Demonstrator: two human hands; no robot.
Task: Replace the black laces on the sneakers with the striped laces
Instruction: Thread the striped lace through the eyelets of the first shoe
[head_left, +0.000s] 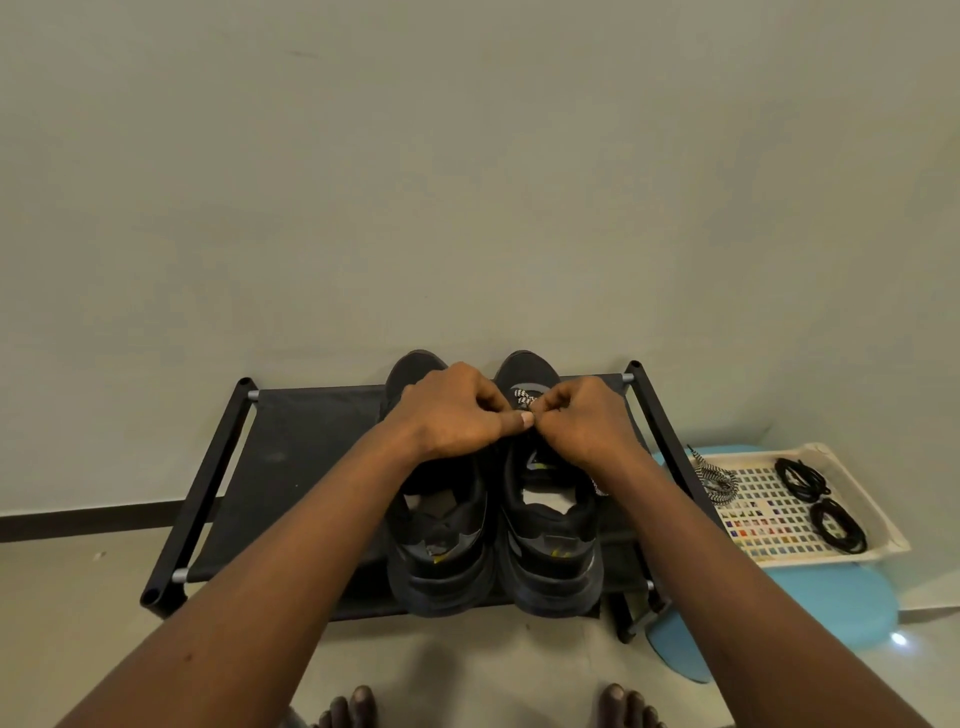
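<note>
I had both hands over the right sneaker (550, 545), the one nearer the tray. The pair stood side by side on the top fabric shelf of a low black shoe rack (311, 467), toes toward the wall and heels toward me. The left sneaker (441, 545) touched its partner, or very nearly did.

My left hand (452, 415) reached across the front of the left sneaker, its fingers curled and its thumb tip pressed against the fingers of my right hand (582, 421). Both hands pinched the striped lace (524, 397) where it crossed the eyelets near the toe of the right sneaker. The exact spot of the grip was hidden between the fingertips. One loose striped end showed at the outer side of that sneaker, below my right wrist.

To the right of the rack a cream plastic tray (883, 519) sat on a light blue stool (831, 597). In it lay a second striped lace, bunched loosely (717, 483) at the end nearer the rack, and two coils of black laces (802, 478) at the other end, one behind the other.

My bare toes (358, 706) showed on the floor at the bottom edge.
</note>
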